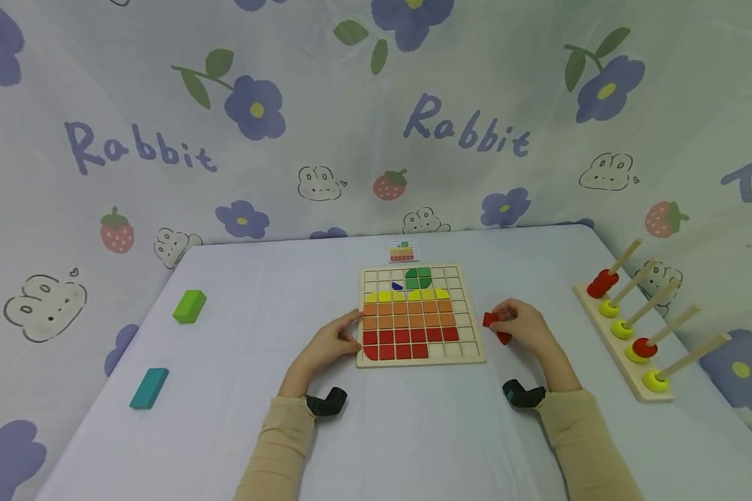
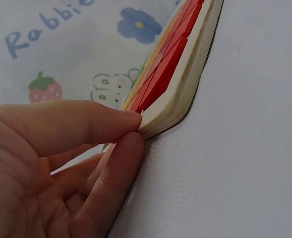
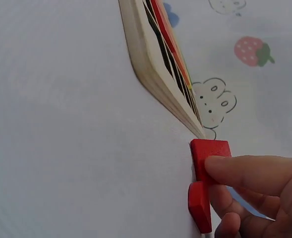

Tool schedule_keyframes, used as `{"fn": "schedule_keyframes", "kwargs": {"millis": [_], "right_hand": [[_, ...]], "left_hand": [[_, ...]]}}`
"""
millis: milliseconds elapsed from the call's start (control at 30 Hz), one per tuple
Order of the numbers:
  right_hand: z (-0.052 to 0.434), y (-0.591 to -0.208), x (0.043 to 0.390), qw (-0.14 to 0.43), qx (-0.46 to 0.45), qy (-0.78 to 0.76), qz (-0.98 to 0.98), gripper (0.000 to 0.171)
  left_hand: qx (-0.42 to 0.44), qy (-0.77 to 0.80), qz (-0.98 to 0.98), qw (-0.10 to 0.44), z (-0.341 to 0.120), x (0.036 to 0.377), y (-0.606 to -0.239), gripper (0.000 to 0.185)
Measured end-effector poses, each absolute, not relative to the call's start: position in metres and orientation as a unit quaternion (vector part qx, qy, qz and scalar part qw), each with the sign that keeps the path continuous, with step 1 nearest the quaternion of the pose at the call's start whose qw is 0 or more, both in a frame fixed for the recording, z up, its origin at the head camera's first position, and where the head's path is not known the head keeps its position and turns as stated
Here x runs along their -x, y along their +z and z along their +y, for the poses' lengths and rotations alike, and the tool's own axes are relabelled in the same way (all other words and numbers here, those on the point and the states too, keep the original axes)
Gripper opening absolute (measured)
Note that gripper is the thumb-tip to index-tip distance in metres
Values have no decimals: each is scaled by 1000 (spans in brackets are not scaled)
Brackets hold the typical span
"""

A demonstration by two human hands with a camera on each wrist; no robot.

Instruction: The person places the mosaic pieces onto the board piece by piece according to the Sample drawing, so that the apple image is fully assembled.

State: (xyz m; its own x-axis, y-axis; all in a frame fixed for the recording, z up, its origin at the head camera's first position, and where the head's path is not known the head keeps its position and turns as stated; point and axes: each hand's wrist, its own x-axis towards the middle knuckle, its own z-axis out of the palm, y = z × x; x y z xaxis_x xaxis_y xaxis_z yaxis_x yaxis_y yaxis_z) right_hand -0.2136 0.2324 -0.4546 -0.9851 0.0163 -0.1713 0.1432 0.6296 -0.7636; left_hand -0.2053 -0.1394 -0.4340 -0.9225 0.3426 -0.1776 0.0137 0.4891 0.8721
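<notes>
A wooden grid board lies flat, filled with green, blue, yellow, orange and red tiles; bare squares show at the right of its front row. My left hand holds the board's left edge, thumb and finger at the rim near the front corner in the left wrist view. Beside the board's right edge, my right hand pinches a red square tile, its thumb on the tile's face. A second red tile with a cut corner stands just under the pinched one, close to the fingers.
A small picture card lies behind the board. On the right stands a peg rack with red and yellow beads on tilted-looking pegs. A green block and a teal block lie at the left. A printed curtain hangs behind the table.
</notes>
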Motion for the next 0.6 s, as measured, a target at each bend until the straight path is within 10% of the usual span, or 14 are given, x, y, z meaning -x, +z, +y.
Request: {"fn": "schedule_keyframes", "kwargs": {"millis": [600], "right_hand": [[183, -437, 213, 123, -45, -584, 801, 36]], "left_hand": [[-91, 500, 845, 167, -147, 224, -470, 67]]}}
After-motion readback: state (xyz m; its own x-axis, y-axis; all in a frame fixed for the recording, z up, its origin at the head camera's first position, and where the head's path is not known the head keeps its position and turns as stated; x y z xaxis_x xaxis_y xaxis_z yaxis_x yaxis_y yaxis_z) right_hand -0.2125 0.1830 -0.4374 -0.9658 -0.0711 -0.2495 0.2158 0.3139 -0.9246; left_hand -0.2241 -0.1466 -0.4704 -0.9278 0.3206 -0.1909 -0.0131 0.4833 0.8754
